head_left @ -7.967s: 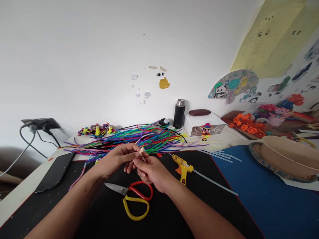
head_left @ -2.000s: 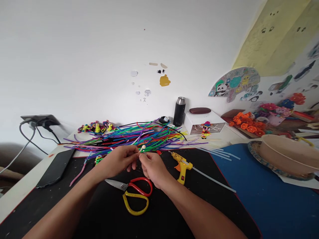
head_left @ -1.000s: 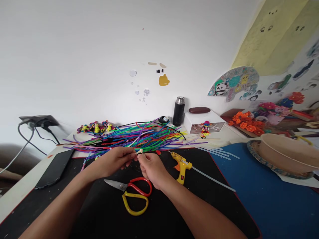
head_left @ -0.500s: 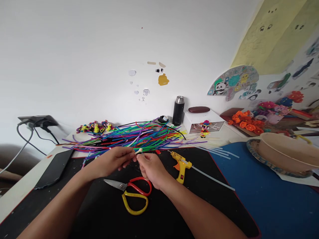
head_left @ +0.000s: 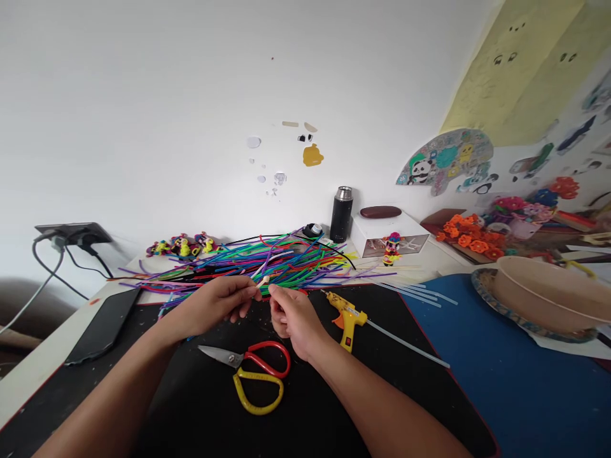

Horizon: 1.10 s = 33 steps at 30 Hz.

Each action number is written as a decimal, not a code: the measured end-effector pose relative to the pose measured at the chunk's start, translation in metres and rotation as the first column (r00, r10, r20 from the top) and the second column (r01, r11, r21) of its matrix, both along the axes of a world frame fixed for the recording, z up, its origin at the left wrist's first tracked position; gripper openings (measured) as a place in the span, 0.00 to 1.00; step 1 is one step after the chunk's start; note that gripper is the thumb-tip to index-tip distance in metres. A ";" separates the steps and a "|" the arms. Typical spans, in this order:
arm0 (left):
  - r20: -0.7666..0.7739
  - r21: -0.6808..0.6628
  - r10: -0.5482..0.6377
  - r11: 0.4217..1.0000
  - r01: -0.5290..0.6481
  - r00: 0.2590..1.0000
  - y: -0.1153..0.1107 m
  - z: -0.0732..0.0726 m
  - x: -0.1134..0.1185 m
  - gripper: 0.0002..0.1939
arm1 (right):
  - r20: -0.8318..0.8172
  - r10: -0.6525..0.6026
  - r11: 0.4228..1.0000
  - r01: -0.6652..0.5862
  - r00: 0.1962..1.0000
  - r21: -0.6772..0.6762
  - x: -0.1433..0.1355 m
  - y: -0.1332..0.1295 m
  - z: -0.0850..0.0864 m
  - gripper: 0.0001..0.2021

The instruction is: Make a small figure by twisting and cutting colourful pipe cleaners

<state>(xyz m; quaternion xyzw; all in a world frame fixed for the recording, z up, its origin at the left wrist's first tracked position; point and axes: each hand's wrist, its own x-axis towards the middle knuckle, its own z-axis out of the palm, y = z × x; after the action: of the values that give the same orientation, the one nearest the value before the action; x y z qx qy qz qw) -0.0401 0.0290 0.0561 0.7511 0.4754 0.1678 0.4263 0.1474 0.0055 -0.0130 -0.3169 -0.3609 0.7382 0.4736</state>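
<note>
My left hand (head_left: 229, 298) pinches a short cream pipe cleaner (head_left: 265, 280) whose tip looks curled into a small knob. Close to its right, my right hand (head_left: 296, 318) is closed with thumb and forefinger together; whether something thin is between them is too small to tell. A small gap separates the two hands. Below them, scissors (head_left: 258, 375) with one red and one yellow handle lie on the black mat (head_left: 200, 420). To the right of my right hand lies a yellow glue gun (head_left: 348, 318) with a glue stick in its back.
Behind my hands spreads a pile of coloured pipe cleaners (head_left: 286, 257). A black flask (head_left: 341, 216), a white box (head_left: 382, 230) and a small figure (head_left: 392, 248) stand by the wall. Loose glue sticks (head_left: 420, 292) and a beige bowl (head_left: 548, 292) are at right, a phone-like black slab (head_left: 102, 326) at left.
My hands have drawn slightly apart, the right one moving a little right and up off the cream piece. It stays in my left fingers, its knobbed tip now more exposed.
</note>
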 end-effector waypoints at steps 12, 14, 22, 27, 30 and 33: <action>-0.007 0.203 0.152 0.968 -0.148 0.988 0.005 -0.003 -0.003 0.23 | 0.015 0.113 0.992 -0.113 0.994 0.063 -0.002 -0.003 -0.002 0.30; -0.001 0.221 0.171 0.961 -0.167 0.985 0.006 -0.004 -0.002 0.24 | 0.021 0.116 0.991 -0.118 0.993 0.066 -0.002 -0.003 -0.004 0.30; -0.010 0.267 0.230 0.938 -0.219 0.973 0.008 -0.003 -0.005 0.22 | 0.165 0.119 0.976 -0.145 0.979 0.162 -0.008 -0.008 -0.007 0.30; -0.207 0.164 0.102 0.984 -0.068 0.973 0.010 -0.009 -0.009 0.17 | 0.428 0.091 0.932 -0.229 0.899 0.282 -0.015 -0.018 -0.014 0.25; -0.265 0.089 0.065 0.995 -0.043 0.962 0.010 -0.016 -0.005 0.15 | 0.544 0.088 0.894 -0.307 0.834 0.327 -0.019 -0.027 -0.017 0.22; -0.314 0.050 0.052 0.998 -0.038 0.948 0.010 -0.020 0.001 0.14 | 0.657 0.117 0.833 -0.434 0.745 0.344 -0.022 -0.036 -0.014 0.23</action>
<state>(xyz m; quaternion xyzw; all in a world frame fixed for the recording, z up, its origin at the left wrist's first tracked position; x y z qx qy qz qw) -0.0390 0.0387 0.0361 0.7662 0.5506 0.0658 0.3248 0.1257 -0.0308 -0.0268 -0.3525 -0.7078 0.5468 0.2753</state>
